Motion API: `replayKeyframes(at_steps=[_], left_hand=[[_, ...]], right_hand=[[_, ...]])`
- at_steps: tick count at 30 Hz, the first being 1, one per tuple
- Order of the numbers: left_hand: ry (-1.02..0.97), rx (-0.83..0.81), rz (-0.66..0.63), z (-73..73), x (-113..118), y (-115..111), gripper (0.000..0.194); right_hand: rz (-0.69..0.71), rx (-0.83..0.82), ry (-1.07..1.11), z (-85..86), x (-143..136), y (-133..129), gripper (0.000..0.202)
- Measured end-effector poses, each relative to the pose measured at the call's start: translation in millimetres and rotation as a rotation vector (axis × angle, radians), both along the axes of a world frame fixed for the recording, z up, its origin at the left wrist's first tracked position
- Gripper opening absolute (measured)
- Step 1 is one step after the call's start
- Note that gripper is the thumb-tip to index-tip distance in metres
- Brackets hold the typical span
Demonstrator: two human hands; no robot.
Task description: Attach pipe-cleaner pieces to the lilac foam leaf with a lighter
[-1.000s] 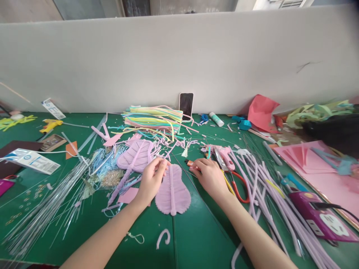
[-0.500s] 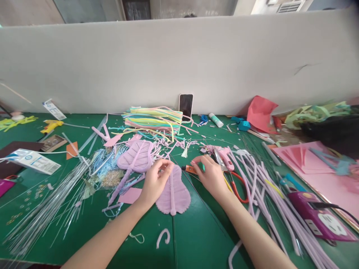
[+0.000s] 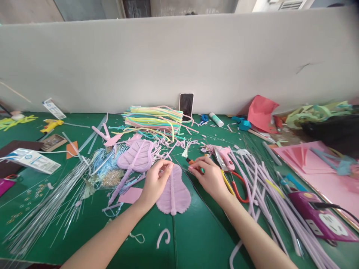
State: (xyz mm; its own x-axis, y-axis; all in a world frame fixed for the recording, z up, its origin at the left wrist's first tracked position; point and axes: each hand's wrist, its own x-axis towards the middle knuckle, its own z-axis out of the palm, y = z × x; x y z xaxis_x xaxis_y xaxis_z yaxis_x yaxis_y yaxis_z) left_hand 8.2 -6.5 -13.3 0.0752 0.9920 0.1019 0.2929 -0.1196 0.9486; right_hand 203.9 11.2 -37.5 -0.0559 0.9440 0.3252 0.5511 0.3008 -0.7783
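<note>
A lilac fan-shaped piece (image 3: 174, 192) with a raised centre rib lies flat on the green table, its upper left edge behind my left hand (image 3: 158, 177). The fingers of that hand are closed in a pinch; whatever they hold is too small to make out. To the right, my right hand (image 3: 206, 172) is curled round a small orange and green tool (image 3: 191, 161) with a dark tip. Scissors with red and yellow handles (image 3: 238, 186) lie beside that hand. A second lilac fan piece (image 3: 135, 155), with a handle, rests left of my left hand.
Coloured pipe cleaners (image 3: 154, 120) are piled before a phone (image 3: 186, 103) leaning on the grey partition (image 3: 140, 59). Silver wires (image 3: 50, 203) spread at left. Lilac stems (image 3: 283, 209) and a purple power strip (image 3: 322, 216) lie at right, with a pink glue gun (image 3: 226, 157) behind.
My right hand has shifted slightly, and the orange and green tool in it has turned and moved up a little. My left hand has stayed nearly in place.
</note>
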Motion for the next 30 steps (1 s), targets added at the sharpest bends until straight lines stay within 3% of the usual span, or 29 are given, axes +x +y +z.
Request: replayKeyframes(at_steps=[2, 5, 8, 12, 15, 21, 30], left_hand=[[-0.003, 0.009, -0.024, 0.7, 2, -2, 0.026], [-0.029, 0.015, -0.097, 1.9, 8, -7, 0.028], [-0.095, -0.014, -0.178, 1.3, 16, -12, 0.025], [-0.14, -0.053, -0.192, -2.0, 21, -14, 0.021], [-0.145, -0.061, -0.194, -3.0, 21, -15, 0.02], [0.122, 0.039, -0.181, -0.9, 16, -13, 0.012], [0.31, 0.096, -0.176, -3.6, 10, -10, 0.014]], right_hand=[[-0.045, -0.043, 0.305, 7.3, -7, -4, 0.015], [0.009, -0.199, 0.771, 15.5, -22, -14, 0.017], [0.07, -0.303, 0.976, 18.5, -34, -23, 0.013], [0.137, -0.361, 0.988, 20.0, -38, -26, 0.016], [0.114, -0.384, 1.015, 22.4, -36, -25, 0.018], [0.094, -0.416, 0.996, 31.2, -31, -26, 0.023], [0.11, -0.452, 0.919, 31.5, -23, -25, 0.024]])
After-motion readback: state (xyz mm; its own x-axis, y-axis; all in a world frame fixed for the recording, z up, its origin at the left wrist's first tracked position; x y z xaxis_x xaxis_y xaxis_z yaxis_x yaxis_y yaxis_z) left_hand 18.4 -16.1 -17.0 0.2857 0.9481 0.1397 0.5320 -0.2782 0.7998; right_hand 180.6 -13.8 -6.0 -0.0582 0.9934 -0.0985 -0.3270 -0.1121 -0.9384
